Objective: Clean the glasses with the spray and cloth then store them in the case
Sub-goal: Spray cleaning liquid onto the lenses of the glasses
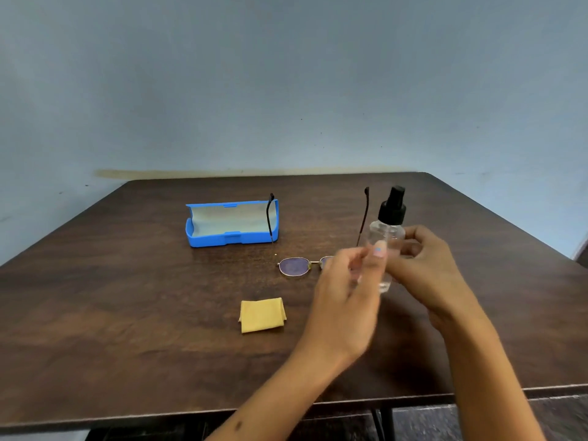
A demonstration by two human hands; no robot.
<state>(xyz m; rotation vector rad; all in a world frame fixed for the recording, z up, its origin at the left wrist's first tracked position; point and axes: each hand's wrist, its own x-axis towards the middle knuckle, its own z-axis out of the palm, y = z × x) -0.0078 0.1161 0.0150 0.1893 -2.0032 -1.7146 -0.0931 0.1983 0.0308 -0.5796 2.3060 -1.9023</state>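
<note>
My right hand [426,265] is closed around a clear spray bottle [387,232] with a black nozzle, held upright above the table. My left hand [346,291] is blurred just left of the bottle, with its thumb across the bottle's front; its grip is unclear. The gold-rimmed glasses [294,266] rest on the table with both temples unfolded and pointing away from me. My left hand hides their right lens. An open blue case [232,240] lies further back on the left. A folded yellow cloth [262,315] lies nearer to me than the glasses.
The dark wooden table [127,297] stands against a pale blue wall. Its front edge runs across the bottom of the view, below my forearms. One glasses temple overlaps the right end of the case.
</note>
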